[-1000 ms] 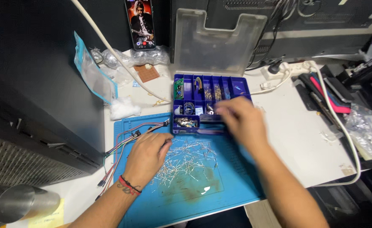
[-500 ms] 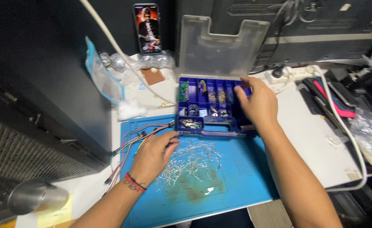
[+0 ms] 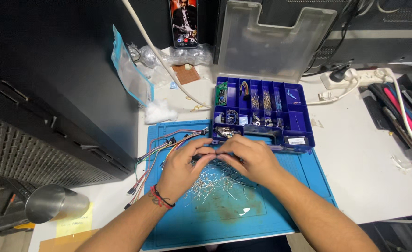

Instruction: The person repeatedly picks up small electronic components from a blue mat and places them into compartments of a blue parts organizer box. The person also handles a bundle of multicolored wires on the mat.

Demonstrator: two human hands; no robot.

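Left hand (image 3: pixel 183 164) and right hand (image 3: pixel 250 157) pinch a small part at mid-frame; it could slip into the loose pins (image 3: pixel 215 184) and get lost.

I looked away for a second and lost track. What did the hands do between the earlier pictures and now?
The right hand left the blue parts box and came back toward the person, over the blue mat. It now meets the left hand, fingertips together above the pile of small wire pieces; whether they pinch anything is hidden. The left hand barely shifted. Box, mat and jumper wires stayed put.
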